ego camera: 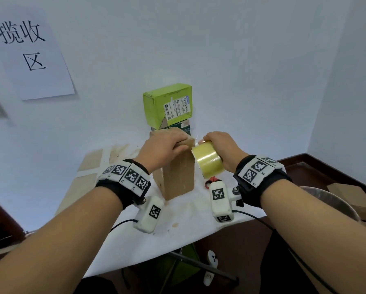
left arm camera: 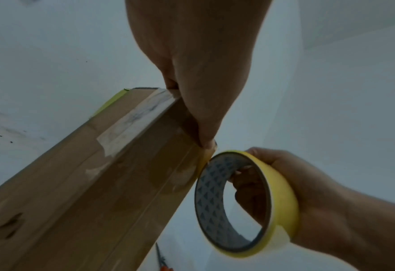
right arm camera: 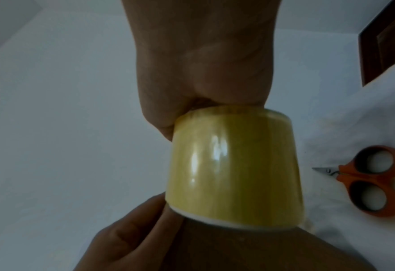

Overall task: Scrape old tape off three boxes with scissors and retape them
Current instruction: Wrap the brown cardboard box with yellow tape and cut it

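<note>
Cardboard is standing on end at the middle of the white-covered worktop [ego camera: 190, 211]: a tall brown box [ego camera: 178, 177], with the left hand [ego camera: 163, 147] lying over its top end. That hand's grip is holding the box, fingers curled over the far edge and the thumb [left arm camera: 205, 128] pressing down on the near right corner, where a yellowish strip of tape is meeting the cardboard. A patch of old whitish tape [left arm camera: 131, 121] is still clinging along one long edge of the box. The right hand [ego camera: 222, 147] is holding the yellow tape roll [ego camera: 207, 162] just beside the box's upper right corner; its grip is wrapped round the roll, fingers passing through the core and the palm over the outer face. Orange-handled scissors [right arm camera: 374, 180] are lying on the worktop near the box's base, to the right, apart from both hands. Behind the brown box, a green box [ego camera: 167, 105] with a shipping label is sitting on a darker box [ego camera: 185, 126] against the wall.
</note>
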### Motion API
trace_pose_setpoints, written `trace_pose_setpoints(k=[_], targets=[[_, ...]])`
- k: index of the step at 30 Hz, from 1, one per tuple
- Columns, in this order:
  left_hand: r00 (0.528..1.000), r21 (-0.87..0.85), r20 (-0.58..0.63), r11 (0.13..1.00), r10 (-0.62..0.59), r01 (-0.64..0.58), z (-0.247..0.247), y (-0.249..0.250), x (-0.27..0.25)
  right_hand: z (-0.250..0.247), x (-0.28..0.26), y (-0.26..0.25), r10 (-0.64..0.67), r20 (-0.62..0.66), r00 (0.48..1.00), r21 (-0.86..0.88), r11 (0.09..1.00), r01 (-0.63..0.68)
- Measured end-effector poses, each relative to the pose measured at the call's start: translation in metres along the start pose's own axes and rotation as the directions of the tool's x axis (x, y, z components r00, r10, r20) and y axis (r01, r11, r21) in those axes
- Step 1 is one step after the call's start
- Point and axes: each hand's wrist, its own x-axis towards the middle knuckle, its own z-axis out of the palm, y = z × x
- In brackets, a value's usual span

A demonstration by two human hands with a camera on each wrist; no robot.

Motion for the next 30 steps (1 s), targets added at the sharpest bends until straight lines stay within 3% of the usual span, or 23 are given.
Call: trace_pose_setpoints(k=[2,4,6,8,11,12,16,25,30], targets=[[0.999,-0.077,0.040,0.997,-0.015,0.018,-0.007,0.002,0.000,-0.003,-0.002,-0.002,-0.008,0.006,1.000,-0.004,1.000,0.008],[0.986,-0.229,0.080,0.960,-0.144,0.159,-0.019,0.002,-0.003,-0.007,-0.005,-0.004,-0.006,0.043,0.999,-0.018,1.000,0.006],[0.946,-0.400,0.066,0.860,-0.316,0.316,-0.029,0.001,-0.003,-0.009,-0.010,-0.009,-0.005,0.093,0.996,-0.037,0.999,0.008],[0.899,-0.542,0.037,0.748,-0.436,0.385,-0.036,0.001,0.002,-0.010,-0.014,-0.014,-0.017,0.135,0.991,-0.052,0.998,0.024],[0.870,-0.741,0.161,0.526,-0.466,0.419,-0.044,0.013,0.010,-0.005,-0.020,-0.023,-0.036,0.170,0.985,-0.075,0.996,0.050],[0.868,-0.750,0.225,0.490,-0.443,0.445,-0.046,0.018,0.012,-0.003,-0.023,-0.025,-0.041,0.177,0.983,-0.088,0.995,0.057],[0.864,-0.677,0.293,0.549,-0.409,0.489,-0.047,0.024,0.015,0.003,-0.028,-0.034,-0.061,0.165,0.984,-0.113,0.990,0.080],[0.846,-0.704,0.252,0.511,-0.469,0.493,-0.050,0.024,0.014,0.009,-0.036,-0.043,0.017,0.171,0.985,-0.248,0.968,0.027],[0.838,-0.738,0.227,0.474,-0.497,0.481,-0.043,0.021,0.014,0.003,-0.043,-0.051,0.066,0.172,0.983,-0.224,0.974,-0.026]])
